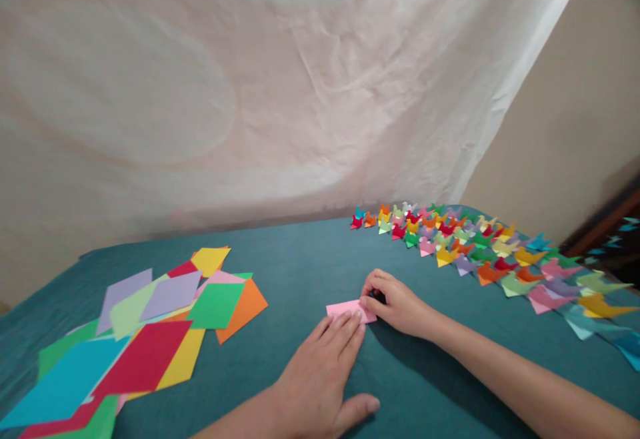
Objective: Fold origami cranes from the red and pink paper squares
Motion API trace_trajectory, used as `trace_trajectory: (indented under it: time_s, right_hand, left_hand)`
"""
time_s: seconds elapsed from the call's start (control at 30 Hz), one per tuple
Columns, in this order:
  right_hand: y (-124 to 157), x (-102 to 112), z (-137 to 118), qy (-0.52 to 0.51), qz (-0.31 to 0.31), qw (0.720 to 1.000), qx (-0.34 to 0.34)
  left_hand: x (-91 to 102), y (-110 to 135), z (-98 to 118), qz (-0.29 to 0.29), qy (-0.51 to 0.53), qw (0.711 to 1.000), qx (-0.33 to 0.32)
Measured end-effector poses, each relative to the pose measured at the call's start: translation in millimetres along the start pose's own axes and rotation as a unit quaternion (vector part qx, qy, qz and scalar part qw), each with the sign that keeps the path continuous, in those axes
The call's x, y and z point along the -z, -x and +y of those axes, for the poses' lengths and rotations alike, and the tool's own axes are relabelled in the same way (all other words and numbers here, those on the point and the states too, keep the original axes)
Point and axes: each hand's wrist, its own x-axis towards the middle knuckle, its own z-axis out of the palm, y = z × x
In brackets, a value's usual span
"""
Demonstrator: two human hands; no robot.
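A small pink piece of folded paper (344,307) lies flat on the table in front of me, its long side running roughly left to right. The fingers of my left hand (320,375) are stretched out, with their tips resting on its near edge and the thumb spread to the right. At the paper's right end, my right hand (393,302) is curled, thumb and index finger closed in a pinch on the corner. My fingers cover part of the paper's near edge and right end.
Loose square sheets of coloured paper (155,352) lie overlapping on the left. Rows of folded paper birds (467,264) stand along the right and back right. A teal cloth (295,259) covers the table, and a pale hanging sheet (280,92) closes off the back.
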Motion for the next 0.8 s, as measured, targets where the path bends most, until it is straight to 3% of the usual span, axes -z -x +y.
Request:
trace_trajectory:
  time_s: [0.3,0.5,0.8]
  right_hand:
    - [1.7,-1.5,-0.1,-0.001,0.003,1.000,0.000]
    - [2.1,1.3,-7.1,-0.027,-0.024,0.999,-0.029]
    - [1.7,1.0,-3.9,-0.069,-0.049,0.996,-0.040]
  left_hand:
    - [-0.7,0.1,0.6,0.005,0.001,1.000,-0.001]
    - [2.2,-0.7,2.5,-0.011,0.000,1.000,0.011]
    - [-1.4,0.9,0.0,0.009,0.004,1.000,-0.006]
